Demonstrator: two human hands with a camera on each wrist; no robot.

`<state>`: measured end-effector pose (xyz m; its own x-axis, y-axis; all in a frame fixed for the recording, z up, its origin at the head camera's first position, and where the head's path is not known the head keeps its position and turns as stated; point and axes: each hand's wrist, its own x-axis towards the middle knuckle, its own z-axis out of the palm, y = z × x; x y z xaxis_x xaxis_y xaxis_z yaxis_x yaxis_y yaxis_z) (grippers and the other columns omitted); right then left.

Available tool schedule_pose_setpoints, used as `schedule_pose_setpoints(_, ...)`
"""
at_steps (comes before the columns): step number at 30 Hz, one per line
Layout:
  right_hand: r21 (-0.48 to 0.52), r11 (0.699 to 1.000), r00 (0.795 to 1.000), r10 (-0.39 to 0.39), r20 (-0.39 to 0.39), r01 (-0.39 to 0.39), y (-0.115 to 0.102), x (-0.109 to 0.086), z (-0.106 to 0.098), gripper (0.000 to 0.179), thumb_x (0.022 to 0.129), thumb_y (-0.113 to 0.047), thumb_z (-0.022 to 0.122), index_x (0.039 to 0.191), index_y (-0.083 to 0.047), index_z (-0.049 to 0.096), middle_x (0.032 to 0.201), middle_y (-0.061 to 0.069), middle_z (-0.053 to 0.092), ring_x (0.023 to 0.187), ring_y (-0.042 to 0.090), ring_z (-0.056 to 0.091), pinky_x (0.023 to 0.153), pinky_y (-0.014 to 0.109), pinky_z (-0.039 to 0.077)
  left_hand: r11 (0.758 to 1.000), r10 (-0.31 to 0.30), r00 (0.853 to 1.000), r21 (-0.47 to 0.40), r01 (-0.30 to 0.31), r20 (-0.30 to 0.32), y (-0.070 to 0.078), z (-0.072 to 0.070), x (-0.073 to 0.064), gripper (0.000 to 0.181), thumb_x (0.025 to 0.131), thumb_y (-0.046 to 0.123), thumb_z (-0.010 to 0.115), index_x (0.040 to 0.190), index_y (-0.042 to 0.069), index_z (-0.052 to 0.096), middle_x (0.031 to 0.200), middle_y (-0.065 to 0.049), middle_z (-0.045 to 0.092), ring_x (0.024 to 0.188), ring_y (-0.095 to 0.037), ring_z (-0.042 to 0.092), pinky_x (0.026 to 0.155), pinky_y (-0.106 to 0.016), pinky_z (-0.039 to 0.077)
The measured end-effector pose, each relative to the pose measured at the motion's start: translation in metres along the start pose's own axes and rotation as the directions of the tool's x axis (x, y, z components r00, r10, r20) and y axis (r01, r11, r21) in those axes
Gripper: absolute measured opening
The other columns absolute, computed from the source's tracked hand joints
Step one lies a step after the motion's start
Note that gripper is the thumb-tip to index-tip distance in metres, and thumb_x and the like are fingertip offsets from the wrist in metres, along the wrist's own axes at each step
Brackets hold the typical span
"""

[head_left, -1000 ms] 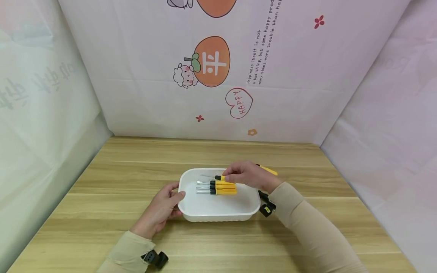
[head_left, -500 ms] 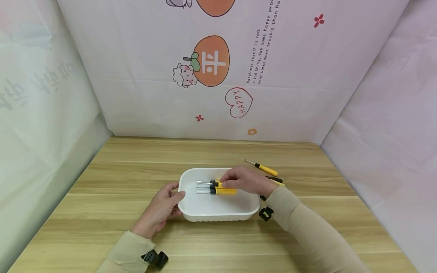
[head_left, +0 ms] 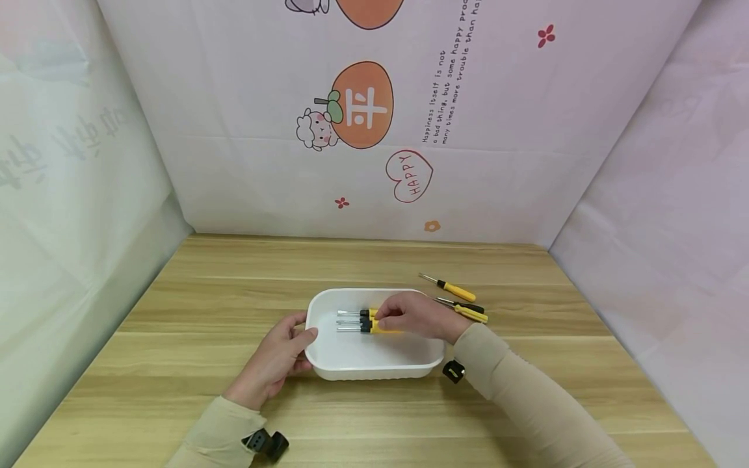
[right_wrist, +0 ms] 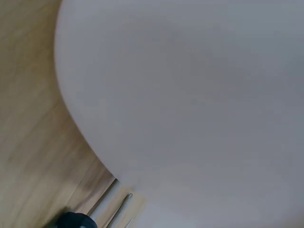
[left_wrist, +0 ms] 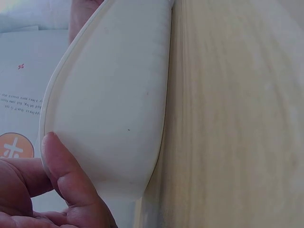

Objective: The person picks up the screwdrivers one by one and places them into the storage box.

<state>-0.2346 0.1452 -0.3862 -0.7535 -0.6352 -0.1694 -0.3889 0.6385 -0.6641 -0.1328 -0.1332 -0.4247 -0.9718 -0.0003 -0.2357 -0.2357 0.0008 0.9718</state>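
Note:
On the table stands a white plastic box (head_left: 351,357), low-walled and rounded at the corners. My left hand (head_left: 281,354) grips its left end, thumb over the rim and fingers against the outside; the left wrist view shows the thumb (left_wrist: 66,171) on the box wall. Several screwdrivers (head_left: 349,330) with yellow-and-black handles lie side by side inside, metal shafts to the left. My right hand (head_left: 418,315) reaches over the box and pinches one screwdriver's handle among them; the palm hides most of the handles. In the right wrist view the box wall (right_wrist: 180,104) covers that hand.
Right of the box, a yellow-handled screwdriver (head_left: 459,291) lies on the wooden table (head_left: 257,266). Closer to my right wrist lie a black-handled screwdriver (head_left: 474,307) and another yellow-handled screwdriver (head_left: 473,314). Printed white sheets hang behind and at both sides.
My right hand has brought a screwdriver down into the row inside the box, then shifted slightly toward me along the handles. My left hand has stayed on the box.

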Motion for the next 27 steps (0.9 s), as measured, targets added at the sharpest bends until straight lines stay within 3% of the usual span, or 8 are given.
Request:
schedule_pose_setpoints(13,-0.149,0.988,0.999,-0.034,0.011,0.035,0.0,0.004,0.007,0.007,0.098,-0.025,0.075,0.103,-0.023,0.079,0.096,-0.012,0.071,0.085,0.008,0.059,0.081,0.026,0.052,1.0,-0.002,1.0,-0.006,0.002,0.008,0.0,0.0,-0.001,0.052,0.106,0.014,0.058,0.155,0.005,0.043,0.105,-0.013,0.056,0.074,-0.016,0.061,0.056,-0.021,0.053)
schedule_pose_setpoints(27,-0.147,0.989,1.0,0.014,-0.013,-0.016,0.0,0.002,0.015,0.006,0.096,-0.026,0.078,0.099,-0.021,0.08,0.09,-0.013,0.07,0.082,0.01,0.059,0.079,0.029,0.051,1.0,-0.004,1.0,-0.007,0.004,0.012,0.0,-0.001,-0.001,0.053,0.106,0.015,0.059,0.156,0.005,0.042,0.106,-0.013,0.056,0.073,-0.015,0.062,0.056,-0.021,0.053)
